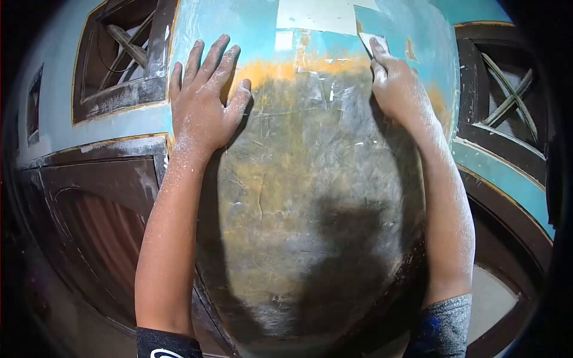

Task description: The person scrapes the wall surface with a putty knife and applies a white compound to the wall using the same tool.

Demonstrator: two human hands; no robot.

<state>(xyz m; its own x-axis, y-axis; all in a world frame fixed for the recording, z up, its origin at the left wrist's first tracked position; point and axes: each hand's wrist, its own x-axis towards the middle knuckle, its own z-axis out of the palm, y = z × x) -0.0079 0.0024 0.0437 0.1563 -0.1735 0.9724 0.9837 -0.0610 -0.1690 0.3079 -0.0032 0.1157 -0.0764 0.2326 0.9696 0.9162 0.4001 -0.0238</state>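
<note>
My left hand (209, 95) lies on the wall with its fingers spread and nothing in it. Higher up and to the right, my right hand (395, 80) pinches a small flat whitish sheet (367, 40), its thumb or a finger lying along it. The sheet looks like folded sandpaper, but its kind is not certain. It rests against the turquoise paint, beside a white patch (316, 15). White dust coats both hands and forearms. Below the hands the wall (298, 173) is grey-brown and yellowish, with cracks and peeling; an orange band (268, 70) borders the turquoise.
A dark wooden door (101, 197) stands at left, below a framed opening with crossed bars (128, 48). Another barred opening (507, 89) is at right, above a dark frame (507, 209). Shadows fall across the lower wall.
</note>
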